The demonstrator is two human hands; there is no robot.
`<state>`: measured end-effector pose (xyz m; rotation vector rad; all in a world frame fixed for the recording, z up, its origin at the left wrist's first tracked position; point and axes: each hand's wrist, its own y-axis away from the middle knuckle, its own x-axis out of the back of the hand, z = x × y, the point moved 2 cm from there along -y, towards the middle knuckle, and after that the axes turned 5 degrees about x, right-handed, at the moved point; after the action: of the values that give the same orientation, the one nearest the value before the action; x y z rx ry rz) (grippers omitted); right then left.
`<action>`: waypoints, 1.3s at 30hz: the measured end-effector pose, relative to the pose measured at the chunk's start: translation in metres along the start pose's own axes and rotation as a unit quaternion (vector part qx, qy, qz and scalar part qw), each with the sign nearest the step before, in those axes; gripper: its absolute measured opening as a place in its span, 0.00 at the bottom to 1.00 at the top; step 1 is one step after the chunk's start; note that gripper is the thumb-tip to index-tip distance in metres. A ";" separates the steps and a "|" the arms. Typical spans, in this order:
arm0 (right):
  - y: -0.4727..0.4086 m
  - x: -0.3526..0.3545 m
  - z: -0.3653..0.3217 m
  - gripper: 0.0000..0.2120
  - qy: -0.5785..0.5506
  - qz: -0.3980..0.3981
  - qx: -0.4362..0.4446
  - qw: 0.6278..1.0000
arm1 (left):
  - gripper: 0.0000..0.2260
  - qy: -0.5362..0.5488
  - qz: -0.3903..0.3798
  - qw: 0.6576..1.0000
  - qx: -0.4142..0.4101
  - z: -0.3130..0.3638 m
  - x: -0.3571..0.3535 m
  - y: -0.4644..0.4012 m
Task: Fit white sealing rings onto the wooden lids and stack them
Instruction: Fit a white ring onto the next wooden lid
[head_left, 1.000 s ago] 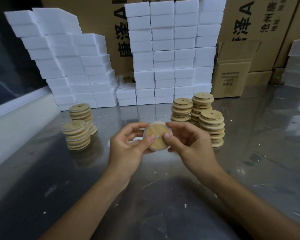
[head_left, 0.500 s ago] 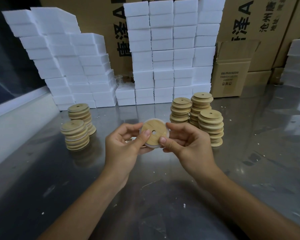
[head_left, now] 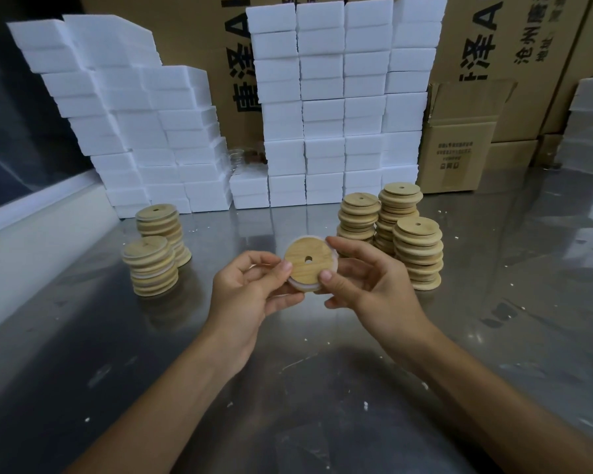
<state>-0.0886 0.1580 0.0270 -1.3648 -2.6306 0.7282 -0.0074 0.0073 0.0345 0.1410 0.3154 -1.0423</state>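
Note:
A round wooden lid [head_left: 307, 260] with a small centre hole is held up above the metal table [head_left: 288, 405], tilted toward me. A white sealing ring [head_left: 302, 286] shows around its rim. My left hand [head_left: 250, 292] pinches the lid's left edge with thumb and fingers. My right hand [head_left: 370, 285] pinches its right edge, thumb on the face. Two stacks of lids [head_left: 151, 265] stand at the left. Three stacks of lids [head_left: 415, 251] stand at the right, just behind my right hand.
White foam blocks [head_left: 322, 114] are piled in tall walls along the back, with cardboard boxes [head_left: 459, 142] behind and to the right. A white ledge [head_left: 31, 234] borders the table's left side. White crumbs speckle the table.
The lid has been lifted slightly and turned in my fingers, so its face and hole show more fully. Both hands rose a little with it.

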 end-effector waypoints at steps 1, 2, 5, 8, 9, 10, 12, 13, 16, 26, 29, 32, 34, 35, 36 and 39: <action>0.000 0.000 0.001 0.21 0.003 0.003 0.000 1.000 | 0.07 -0.011 -0.003 1.000 0.005 0.000 0.001 -0.001; 0.000 0.000 0.001 0.20 0.006 0.008 0.000 1.000 | 0.12 -0.028 -0.009 1.000 0.009 0.000 0.002 -0.002; 0.000 0.000 0.002 0.19 -0.004 0.020 -0.007 1.000 | 0.25 -0.118 -0.026 0.992 -0.038 -0.002 0.001 -0.002; 0.000 -0.001 0.002 0.18 -0.017 0.021 -0.022 0.999 | 0.32 -0.262 -0.036 0.956 -0.125 -0.005 0.002 -0.002; 0.000 -0.001 0.002 0.18 -0.019 0.016 -0.027 0.999 | 0.34 -0.278 -0.037 0.951 -0.130 -0.006 0.002 -0.002; 0.001 -0.002 0.002 0.18 -0.023 0.010 -0.032 0.999 | 0.34 -0.280 -0.036 0.950 -0.131 -0.008 0.003 -0.002; 0.002 -0.003 0.002 0.19 -0.024 0.001 -0.040 0.999 | 0.31 -0.282 -0.025 0.948 -0.145 -0.009 0.004 -0.003; 0.003 -0.004 0.002 0.20 -0.020 -0.003 -0.043 0.999 | 0.29 -0.284 -0.019 0.946 -0.154 -0.009 0.005 -0.004; 0.004 -0.007 0.002 0.21 0.000 -0.014 -0.054 0.998 | 0.23 -0.293 0.007 0.939 -0.181 -0.004 0.010 -0.007; 0.000 0.010 -0.004 0.04 0.116 0.076 0.001 0.990 | 0.31 -0.379 0.395 0.810 -0.212 0.033 0.122 -0.038; 0.001 0.007 -0.008 0.04 0.115 0.079 0.048 0.989 | 0.33 -0.361 0.427 0.806 -0.194 0.032 0.152 -0.046; 0.002 0.004 -0.009 0.03 0.125 0.072 0.068 0.987 | 0.34 -0.350 0.442 0.805 -0.183 0.031 0.166 -0.057; 0.002 0.005 -0.010 0.03 0.131 0.077 0.077 0.985 | 0.32 -0.350 0.433 0.811 -0.181 0.031 0.169 -0.065; 0.001 0.005 -0.010 0.04 0.131 0.081 0.080 0.985 | 0.32 -0.343 0.426 0.817 -0.184 0.031 0.170 -0.068; 0.001 0.006 -0.010 0.04 0.131 0.084 0.083 0.984 | 0.31 -0.337 0.419 0.822 -0.188 0.032 0.170 -0.071; 0.000 0.007 -0.010 0.04 0.139 0.087 0.092 0.982 | 0.30 -0.344 0.403 0.828 -0.184 0.033 0.169 -0.078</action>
<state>-0.0902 0.1675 0.0350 -1.5295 -2.1953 0.7193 0.0095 -0.1794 0.0136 -0.4270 -0.2115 -0.1251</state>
